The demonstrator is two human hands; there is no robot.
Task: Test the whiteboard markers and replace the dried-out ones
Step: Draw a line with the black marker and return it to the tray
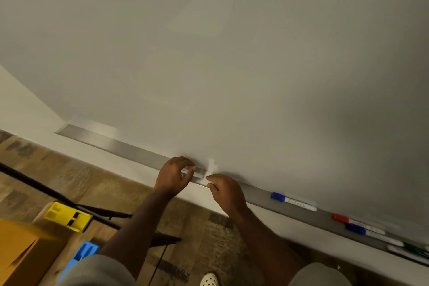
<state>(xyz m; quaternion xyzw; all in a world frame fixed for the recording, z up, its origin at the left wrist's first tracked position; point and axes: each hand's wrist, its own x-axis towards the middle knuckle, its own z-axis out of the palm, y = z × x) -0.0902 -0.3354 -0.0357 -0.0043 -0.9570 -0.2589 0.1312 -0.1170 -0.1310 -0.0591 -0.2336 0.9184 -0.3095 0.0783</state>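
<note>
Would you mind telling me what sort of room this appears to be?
Probably an office or classroom: a wall-mounted whiteboard with a metal tray holding capped markers, and patterned carpet underfoot.

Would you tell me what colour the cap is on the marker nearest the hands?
Blue, on the marker lying in the tray; head view.

A yellow bin point(68, 216), blue bin point(81, 253) and cardboard box point(21, 253) sit lower left.

Left grip point(175, 174) curled, pinching; right grip point(226, 190) loosely curled alongside.
</note>
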